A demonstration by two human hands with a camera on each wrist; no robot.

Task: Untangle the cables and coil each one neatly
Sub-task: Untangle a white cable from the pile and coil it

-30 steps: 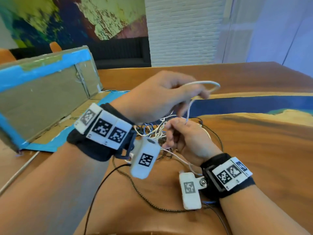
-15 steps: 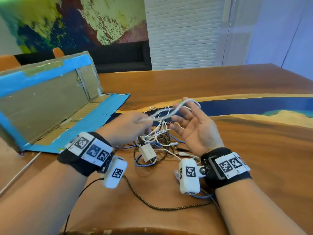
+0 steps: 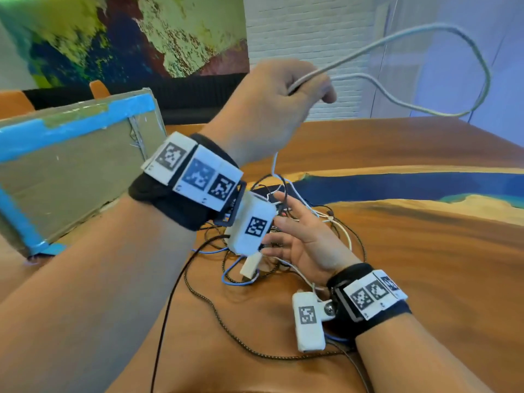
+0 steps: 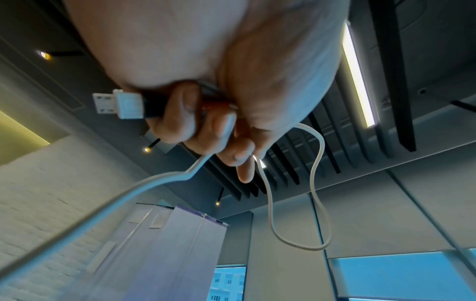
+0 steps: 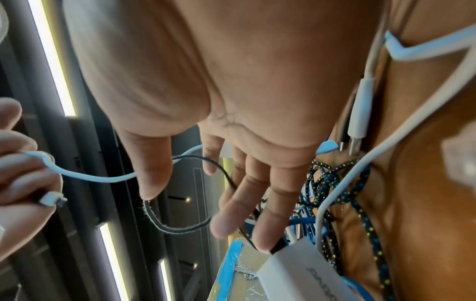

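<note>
My left hand point(image 3: 272, 109) is raised above the table and grips a white cable point(image 3: 482, 66), whose long loop hangs in the air to the right. In the left wrist view its curled fingers point(image 4: 206, 126) hold that white cable point(image 4: 319, 183), and a white USB plug point(image 4: 121, 103) sticks out beside them. My right hand point(image 3: 306, 236) lies open, palm up, on the tangle of cables point(image 3: 235, 279) on the table. The right wrist view shows its straight fingers point(image 5: 244, 183) among a black-and-yellow braided cable point(image 5: 335, 183), blue cable and a white adapter point(image 5: 296, 268).
A cardboard box point(image 3: 71, 165) with blue tape stands open at the left on the wooden table point(image 3: 425, 251). A black braided cable point(image 3: 226, 307) runs from the tangle toward me. A thin black cable point(image 3: 167, 321) trails off the near edge.
My left hand has risen from the tangle, drawing the white cable up into a long loop. My right hand has sunk, open, onto the tangle; the white loop no longer lies on its fingers.
</note>
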